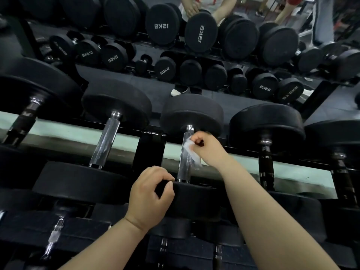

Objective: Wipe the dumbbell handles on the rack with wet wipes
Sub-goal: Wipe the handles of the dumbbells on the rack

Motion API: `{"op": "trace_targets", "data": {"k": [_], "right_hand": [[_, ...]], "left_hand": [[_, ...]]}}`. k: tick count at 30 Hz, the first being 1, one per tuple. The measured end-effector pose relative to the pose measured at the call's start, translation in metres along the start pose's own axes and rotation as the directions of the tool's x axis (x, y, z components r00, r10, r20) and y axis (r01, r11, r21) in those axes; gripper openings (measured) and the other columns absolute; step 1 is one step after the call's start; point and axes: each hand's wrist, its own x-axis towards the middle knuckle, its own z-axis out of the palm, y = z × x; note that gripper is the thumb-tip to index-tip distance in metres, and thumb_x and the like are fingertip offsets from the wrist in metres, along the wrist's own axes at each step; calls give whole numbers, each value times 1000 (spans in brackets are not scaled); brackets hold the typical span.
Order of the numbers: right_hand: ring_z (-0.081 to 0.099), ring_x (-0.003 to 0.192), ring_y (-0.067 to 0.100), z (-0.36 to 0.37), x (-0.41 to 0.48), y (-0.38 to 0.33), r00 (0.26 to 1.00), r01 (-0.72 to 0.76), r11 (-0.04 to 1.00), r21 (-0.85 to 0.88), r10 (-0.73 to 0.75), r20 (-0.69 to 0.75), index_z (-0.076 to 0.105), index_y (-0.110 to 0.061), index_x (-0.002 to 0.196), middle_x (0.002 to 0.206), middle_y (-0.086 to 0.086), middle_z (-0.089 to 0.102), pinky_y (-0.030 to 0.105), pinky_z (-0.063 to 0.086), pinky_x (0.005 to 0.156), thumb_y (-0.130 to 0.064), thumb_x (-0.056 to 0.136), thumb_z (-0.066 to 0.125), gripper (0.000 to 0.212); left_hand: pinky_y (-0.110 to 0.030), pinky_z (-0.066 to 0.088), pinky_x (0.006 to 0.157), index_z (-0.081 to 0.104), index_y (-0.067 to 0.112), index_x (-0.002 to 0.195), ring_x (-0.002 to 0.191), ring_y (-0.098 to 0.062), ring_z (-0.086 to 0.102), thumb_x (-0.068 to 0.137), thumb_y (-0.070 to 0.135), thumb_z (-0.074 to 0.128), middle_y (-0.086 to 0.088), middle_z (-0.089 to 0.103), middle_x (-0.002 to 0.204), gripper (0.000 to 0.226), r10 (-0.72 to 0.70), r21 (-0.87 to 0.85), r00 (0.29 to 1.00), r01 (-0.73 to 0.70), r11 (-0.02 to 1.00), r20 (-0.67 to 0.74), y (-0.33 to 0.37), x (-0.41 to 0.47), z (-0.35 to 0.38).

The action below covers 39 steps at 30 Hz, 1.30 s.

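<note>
Pinching wet wipe [191,153] with right hand [202,145], pressed on upper part of chrome handle [184,168], just below far head [191,112]. Gripping rim of same dumbbell's near head [194,201] with left hand [150,193], on rack [150,151].

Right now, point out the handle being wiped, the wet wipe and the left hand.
handle [184,169], head view, bare ridged metal near its lower end.
wet wipe [192,153], head view, white sheet against the handle.
left hand [150,193], head view, back of the hand, gripping the weight [194,199].

Right hand [202,146] pinches wipe [191,152] against handle [186,158] (chrome, knurled).
</note>
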Motion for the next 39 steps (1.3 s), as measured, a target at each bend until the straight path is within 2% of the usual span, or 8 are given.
{"op": "trace_targets", "data": {"k": [8,12,15,19,22,25,31,39], "right_hand": [[50,64,-7,-8,-42,0,977,16,999,28,-21,212,51,-27,63,73,-18,50,2,37,61,-1,84,55,34],[47,53,-8,-24,-58,-14,993,10,982,190,-32,117,56,-23,71,66,-12,53,3,35,54,1,83,51,28],[47,54,-5,-23,-65,-24,985,-9,960,278,-40,169,58,-21,74,64,-11,56,7,38,55,2,84,50,26],[54,65,-5,-11,-65,-25,992,-38,938,345,-6,126,58,-21,77,74,-9,60,8,42,64,1,85,49,26],[54,79,3,-6,-65,-19,1000,-19,956,294,23,-10,57,-23,79,83,-13,59,9,41,72,-1,85,50,24],[53,80,4,0,-74,-7,996,-26,978,206,42,-75,54,-22,77,83,-14,56,1,38,71,4,85,47,27],[54,60,-7,17,-85,12,973,-133,922,364,191,-129,57,-21,65,69,-6,60,5,40,61,4,86,40,37],[50,51,-5,17,-86,15,964,-117,911,395,200,-175,57,-19,58,59,-1,56,9,39,54,8,81,39,40]], "left_hand": [[0,36,75,61,22,74,81,10,48,73,30,38,29,48,76,24,-65,-6,997,65,998,48,3,1,-2],[-2,18,100,47,27,125,115,15,29,76,40,32,31,35,119,53,-91,43,979,85,995,182,10,4,-9],[-17,15,109,29,31,135,124,5,22,82,35,52,31,25,126,58,-169,16,956,170,985,239,14,25,-14],[-16,36,85,63,26,92,95,-5,45,78,14,67,23,50,87,19,-240,79,920,226,971,310,18,49,-18],[-11,34,55,46,26,60,62,-9,44,78,11,66,10,49,63,30,-370,45,903,369,928,217,7,54,-21],[-20,31,49,42,22,61,60,-14,43,80,11,59,4,47,61,28,-503,146,858,488,861,98,-2,63,-29],[-22,28,49,45,18,66,63,-16,42,81,11,58,4,44,63,21,-531,273,814,469,840,236,-7,70,-12],[-15,35,55,49,16,56,59,-12,42,76,12,69,2,45,59,29,-520,3,792,548,837,321,-4,104,18]]}}
